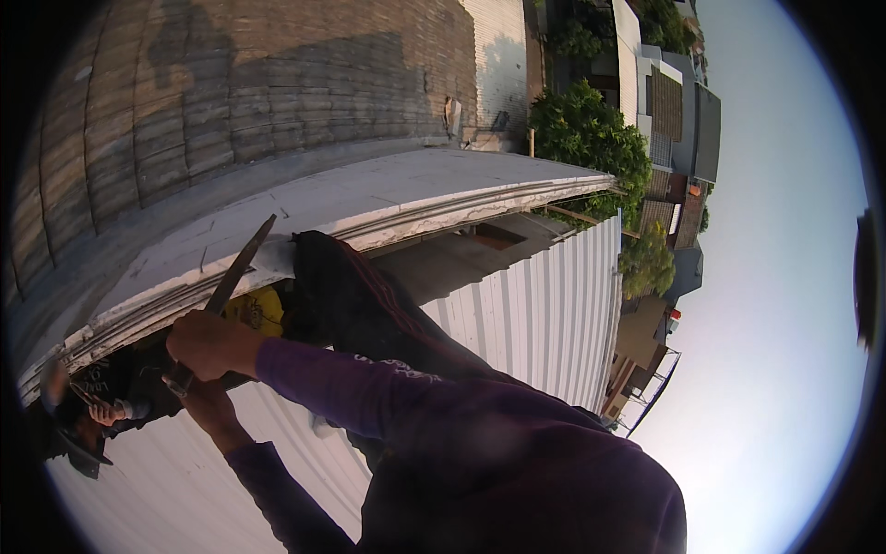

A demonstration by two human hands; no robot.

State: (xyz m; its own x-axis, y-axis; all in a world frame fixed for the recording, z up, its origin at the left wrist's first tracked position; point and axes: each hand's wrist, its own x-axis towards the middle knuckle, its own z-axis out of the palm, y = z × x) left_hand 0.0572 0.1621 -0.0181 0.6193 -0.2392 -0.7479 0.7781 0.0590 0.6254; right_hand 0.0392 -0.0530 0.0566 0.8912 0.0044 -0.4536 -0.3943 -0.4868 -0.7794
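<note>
A long, flat, brownish tool (238, 270) with a tapered tip slants up and to the right; I cannot make out its exact kind. My right hand (217, 343), at the end of a purple sleeve, wraps round its middle part. Just below, my left hand (210, 406) is closed at the lower end of the same tool, with its fingers partly hidden. The tip lies over a pale concrete ledge (369, 198). My dark-trousered leg (346, 286) stretches to the ledge's edge, beside the tool.
Below the ledge, a dark gap holds a yellow printed cloth (258, 312). Another person's hand (106, 411) shows at the lower left. White corrugated sheeting (526, 305) lies beside my leg. A tiled roof (277, 111) lies beyond the ledge, with trees (591, 138) and houses past it.
</note>
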